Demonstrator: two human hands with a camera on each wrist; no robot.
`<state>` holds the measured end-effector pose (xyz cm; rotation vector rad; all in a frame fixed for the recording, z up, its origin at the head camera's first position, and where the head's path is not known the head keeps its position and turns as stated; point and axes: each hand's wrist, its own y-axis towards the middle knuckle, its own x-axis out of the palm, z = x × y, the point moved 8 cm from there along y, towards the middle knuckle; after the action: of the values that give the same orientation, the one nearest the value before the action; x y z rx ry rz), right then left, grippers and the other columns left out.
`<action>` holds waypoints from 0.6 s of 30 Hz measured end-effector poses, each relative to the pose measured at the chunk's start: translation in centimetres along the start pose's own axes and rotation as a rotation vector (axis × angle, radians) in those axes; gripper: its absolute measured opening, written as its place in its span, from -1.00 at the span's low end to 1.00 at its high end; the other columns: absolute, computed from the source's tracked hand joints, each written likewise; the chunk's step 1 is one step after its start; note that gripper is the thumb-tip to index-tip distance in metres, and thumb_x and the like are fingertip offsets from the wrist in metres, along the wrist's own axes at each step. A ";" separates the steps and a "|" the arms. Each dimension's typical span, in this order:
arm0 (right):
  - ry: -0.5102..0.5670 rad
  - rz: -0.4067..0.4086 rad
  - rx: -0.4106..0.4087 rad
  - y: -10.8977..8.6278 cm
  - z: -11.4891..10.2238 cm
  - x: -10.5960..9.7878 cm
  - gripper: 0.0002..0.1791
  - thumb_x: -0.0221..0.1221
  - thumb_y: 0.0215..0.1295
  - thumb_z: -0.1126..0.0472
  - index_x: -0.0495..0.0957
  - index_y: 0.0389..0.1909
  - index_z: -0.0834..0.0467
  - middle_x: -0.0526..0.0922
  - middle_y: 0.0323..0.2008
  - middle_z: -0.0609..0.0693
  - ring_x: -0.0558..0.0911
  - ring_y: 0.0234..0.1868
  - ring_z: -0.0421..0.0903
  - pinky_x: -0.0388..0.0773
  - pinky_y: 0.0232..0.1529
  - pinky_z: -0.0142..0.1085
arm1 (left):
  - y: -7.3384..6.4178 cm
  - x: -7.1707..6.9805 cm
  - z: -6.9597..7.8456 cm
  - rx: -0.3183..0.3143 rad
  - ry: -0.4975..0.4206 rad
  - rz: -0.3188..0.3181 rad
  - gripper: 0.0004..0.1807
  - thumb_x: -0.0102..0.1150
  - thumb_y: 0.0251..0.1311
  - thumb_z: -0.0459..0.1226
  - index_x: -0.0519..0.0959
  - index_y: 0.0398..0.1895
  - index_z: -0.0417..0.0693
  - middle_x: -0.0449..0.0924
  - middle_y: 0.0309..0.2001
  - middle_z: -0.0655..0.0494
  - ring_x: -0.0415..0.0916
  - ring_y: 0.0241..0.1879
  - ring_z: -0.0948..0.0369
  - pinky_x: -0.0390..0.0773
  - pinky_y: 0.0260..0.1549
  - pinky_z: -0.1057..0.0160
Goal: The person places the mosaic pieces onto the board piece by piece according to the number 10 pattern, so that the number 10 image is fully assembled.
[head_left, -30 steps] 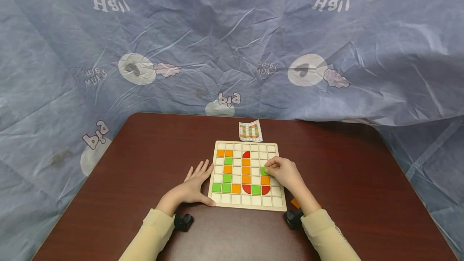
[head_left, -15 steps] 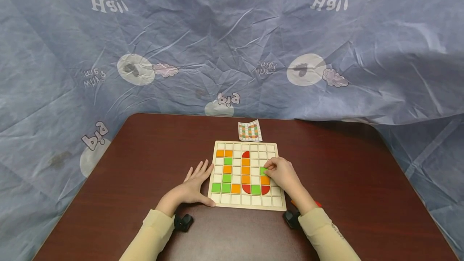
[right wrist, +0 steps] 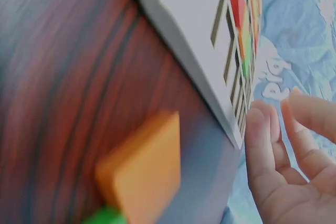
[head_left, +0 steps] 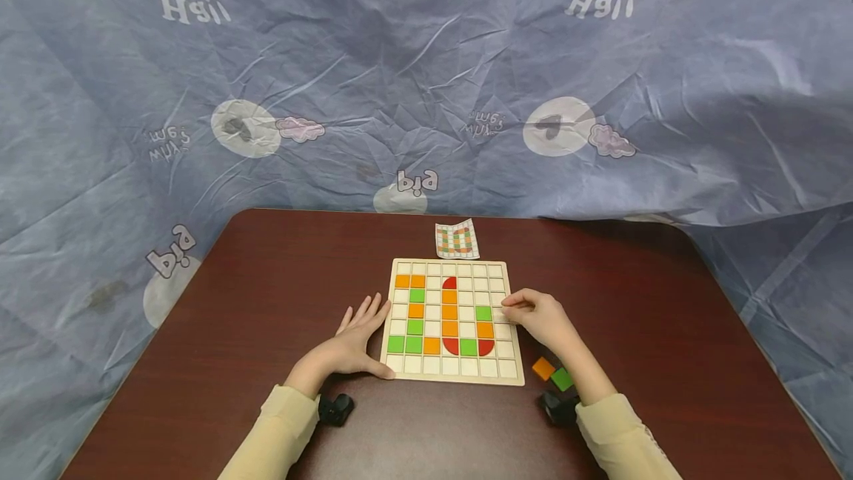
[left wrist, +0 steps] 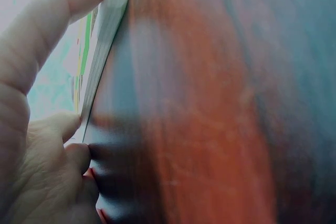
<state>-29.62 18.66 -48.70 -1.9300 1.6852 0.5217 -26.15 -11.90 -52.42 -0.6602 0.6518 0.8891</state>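
A pale wooden grid board point(head_left: 469, 367) lies on the table, with orange, green and red tiles in some cells. My left hand point(head_left: 349, 343) rests at its left side, fingers spread, thumb at the near left corner; in the left wrist view the fingers touch the board's edge. My right hand point(head_left: 538, 317) hovers by the right edge, bent fingers holding nothing; the right wrist view shows a gap between thumb and fingers. Left of its fingertips, a green square tile point(head_left: 483, 313) sits in a cell above an orange tile point(head_left: 484, 330) and a red rounded one point(head_left: 486, 347).
A loose orange tile point(head_left: 543, 369) and a green tile point(head_left: 563, 378) lie on the dark table point(head_left: 266, 258) near the right forearm. Behind the board is a small patterned card point(head_left: 457, 240). A printed blue cloth point(head_left: 373, 132) hangs behind the table.
My right hand has let go of the green tile, leaving it in its cell, and moved right. The loose tiles beside the forearm show more fully. My left hand stays in place.
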 end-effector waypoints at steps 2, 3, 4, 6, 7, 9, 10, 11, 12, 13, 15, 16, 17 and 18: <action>0.033 -0.014 0.001 -0.3 0.4 -0.5 -0.78 0.24 0.33 0.21 0.65 -0.12 0.28 0.75 -0.25 0.14 0.71 -0.25 -0.05 0.66 -0.16 -0.21 | 0.0 0.0 -0.1 -0.004 0.002 0.000 0.38 0.59 -0.18 0.04 -0.17 0.60 -0.07 -0.40 0.60 -0.11 -0.49 0.58 -0.06 -0.46 0.47 -0.22; 0.043 -0.021 0.002 -0.5 0.6 -0.8 -0.76 0.23 0.34 0.21 0.64 -0.10 0.29 0.75 -0.23 0.15 0.72 -0.23 -0.03 0.67 -0.13 -0.18 | 0.0 0.0 -0.1 -0.006 0.002 -0.001 0.39 0.59 -0.18 0.04 -0.18 0.60 -0.06 -0.40 0.60 -0.11 -0.49 0.58 -0.06 -0.46 0.47 -0.22; 0.051 -0.029 0.004 -0.7 0.7 -1.1 -0.75 0.22 0.35 0.20 0.64 -0.08 0.29 0.74 -0.22 0.15 0.72 -0.21 -0.02 0.67 -0.10 -0.15 | 0.0 0.0 -0.1 -0.006 0.000 0.001 0.39 0.59 -0.19 0.03 -0.17 0.60 -0.07 -0.39 0.60 -0.11 -0.49 0.58 -0.06 -0.46 0.47 -0.22; 0.058 -0.042 0.006 -1.1 1.1 -1.6 -0.74 0.22 0.35 0.19 0.63 -0.07 0.30 0.74 -0.20 0.16 0.71 -0.20 -0.01 0.66 -0.09 -0.14 | 0.0 0.0 -0.2 -0.008 -0.003 0.001 0.39 0.59 -0.19 0.04 -0.17 0.60 -0.06 -0.40 0.60 -0.10 -0.49 0.58 -0.05 -0.46 0.47 -0.21; 0.055 -0.050 0.009 -1.4 1.2 -1.8 -0.73 0.23 0.35 0.19 0.63 -0.07 0.29 0.74 -0.20 0.14 0.70 -0.20 -0.02 0.66 -0.09 -0.15 | 0.0 0.0 -0.2 -0.007 -0.004 0.002 0.39 0.59 -0.19 0.03 -0.17 0.60 -0.06 -0.40 0.60 -0.10 -0.49 0.58 -0.06 -0.46 0.47 -0.21; 0.039 -0.067 0.006 -1.9 1.4 -2.0 -0.73 0.25 0.33 0.18 0.63 -0.07 0.28 0.73 -0.20 0.11 0.69 -0.21 -0.05 0.64 -0.11 -0.19 | 0.1 0.0 -0.2 -0.004 -0.006 0.005 0.39 0.60 -0.20 0.04 -0.16 0.60 -0.07 -0.39 0.60 -0.11 -0.49 0.58 -0.06 -0.46 0.47 -0.21; 0.031 -0.077 0.004 -2.2 1.5 -2.1 -0.72 0.26 0.32 0.17 0.64 -0.07 0.27 0.73 -0.20 0.09 0.68 -0.21 -0.06 0.63 -0.13 -0.22 | 0.1 0.0 -0.2 -0.002 -0.008 0.007 0.39 0.60 -0.20 0.03 -0.16 0.60 -0.08 -0.39 0.60 -0.11 -0.49 0.58 -0.06 -0.46 0.47 -0.22; 0.025 -0.087 0.000 -2.4 1.6 -2.2 -0.72 0.27 0.31 0.17 0.64 -0.08 0.27 0.73 -0.20 0.08 0.68 -0.21 -0.07 0.62 -0.14 -0.25 | 0.2 0.0 -0.2 -0.003 -0.006 0.008 0.39 0.60 -0.21 0.03 -0.16 0.60 -0.08 -0.39 0.60 -0.11 -0.49 0.58 -0.06 -0.46 0.47 -0.22; 0.020 -0.095 -0.001 -2.7 1.7 -2.3 -0.72 0.28 0.30 0.16 0.64 -0.08 0.26 0.73 -0.20 0.06 0.68 -0.21 -0.08 0.61 -0.15 -0.27 | 0.2 0.0 -0.2 -0.002 -0.006 0.010 0.40 0.60 -0.21 0.03 -0.16 0.60 -0.08 -0.38 0.60 -0.12 -0.48 0.58 -0.06 -0.46 0.47 -0.22; 0.020 -0.103 0.001 -2.9 1.8 -2.3 -0.72 0.29 0.29 0.15 0.64 -0.09 0.25 0.72 -0.20 0.05 0.68 -0.21 -0.08 0.60 -0.15 -0.29 | 0.2 0.0 -0.2 -0.001 -0.004 0.012 0.40 0.60 -0.21 0.03 -0.16 0.60 -0.09 -0.38 0.60 -0.12 -0.48 0.58 -0.07 -0.45 0.47 -0.22; 0.027 -0.118 -0.001 -3.4 2.1 -2.4 -0.71 0.30 0.27 0.14 0.63 -0.09 0.24 0.72 -0.20 0.04 0.69 -0.20 -0.08 0.61 -0.15 -0.32 | 0.1 0.0 -0.2 0.000 -0.003 0.013 0.39 0.60 -0.21 0.03 -0.16 0.60 -0.09 -0.38 0.60 -0.12 -0.48 0.58 -0.07 -0.45 0.47 -0.23; 0.031 -0.124 0.001 -3.6 2.3 -2.4 -0.70 0.31 0.27 0.14 0.63 -0.08 0.24 0.72 -0.20 0.04 0.69 -0.20 -0.08 0.61 -0.16 -0.33 | 0.1 0.0 -0.2 0.001 -0.003 0.013 0.39 0.60 -0.20 0.03 -0.16 0.60 -0.10 -0.38 0.60 -0.13 -0.48 0.58 -0.08 -0.45 0.47 -0.23; 0.041 -0.131 0.002 -3.7 2.4 -2.4 -0.70 0.31 0.26 0.14 0.63 -0.08 0.25 0.72 -0.20 0.04 0.70 -0.20 -0.08 0.62 -0.16 -0.34 | 0.1 0.0 -0.2 0.002 -0.002 0.011 0.39 0.59 -0.19 0.03 -0.16 0.60 -0.10 -0.38 0.60 -0.13 -0.48 0.58 -0.08 -0.44 0.47 -0.23; 0.048 -0.135 0.006 -3.9 2.6 -2.4 -0.69 0.32 0.25 0.14 0.63 -0.09 0.25 0.72 -0.21 0.04 0.70 -0.21 -0.08 0.63 -0.17 -0.35 | 0.0 0.0 -0.2 0.003 -0.003 0.009 0.38 0.59 -0.18 0.03 -0.16 0.60 -0.10 -0.38 0.60 -0.13 -0.48 0.58 -0.08 -0.44 0.47 -0.24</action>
<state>-26.03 22.49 -48.86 -2.0500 1.5695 0.4209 -26.20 -12.01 -52.56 -0.6535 0.6538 0.8968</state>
